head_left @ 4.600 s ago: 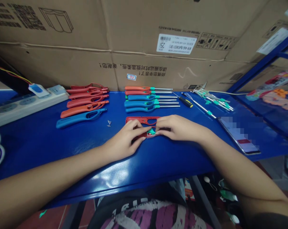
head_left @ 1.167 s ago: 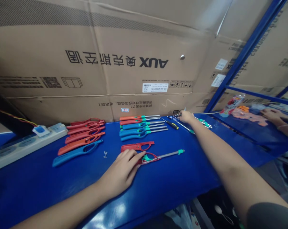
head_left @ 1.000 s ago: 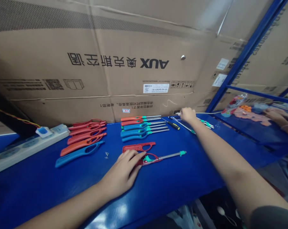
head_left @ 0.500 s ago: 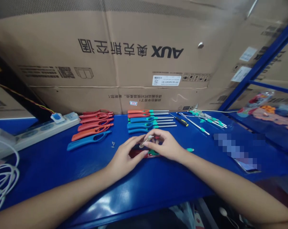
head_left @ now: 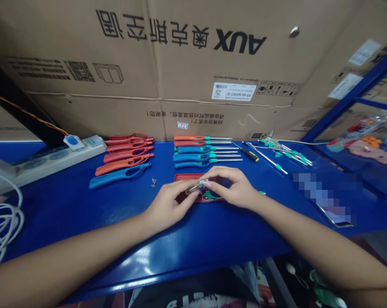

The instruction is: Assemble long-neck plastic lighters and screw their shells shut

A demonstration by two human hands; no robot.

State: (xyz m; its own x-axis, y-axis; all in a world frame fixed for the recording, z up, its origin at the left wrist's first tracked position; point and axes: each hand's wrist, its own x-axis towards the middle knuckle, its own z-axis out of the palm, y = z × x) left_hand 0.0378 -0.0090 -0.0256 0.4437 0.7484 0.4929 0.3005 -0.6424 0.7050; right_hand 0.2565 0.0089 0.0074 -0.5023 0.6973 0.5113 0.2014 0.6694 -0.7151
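Note:
Between my two hands is a small clear fuel tank (head_left: 193, 187) with a pale fitting at its right end. My left hand (head_left: 168, 204) pinches the tank's left part between thumb and fingers. With its fingertips, my right hand (head_left: 233, 188) grips the fitting end. Under them on the table lies an open red lighter shell (head_left: 184, 176), with a green part inside, partly hidden by my hands. Several small screws (head_left: 153, 182) lie left of the shell.
Several red and blue handle shells (head_left: 121, 171) lie at left, beside a white power strip (head_left: 49, 162). Lighters with metal rods (head_left: 193, 157) line the back. A screwdriver (head_left: 249, 154), loose rods (head_left: 290, 154) and a phone-like pixelated object (head_left: 336, 218) are at right.
The camera view has tilted down and shifted. My fingers have closed nearer around the fuel tank, which now lies more level, and more of the red shell shows.

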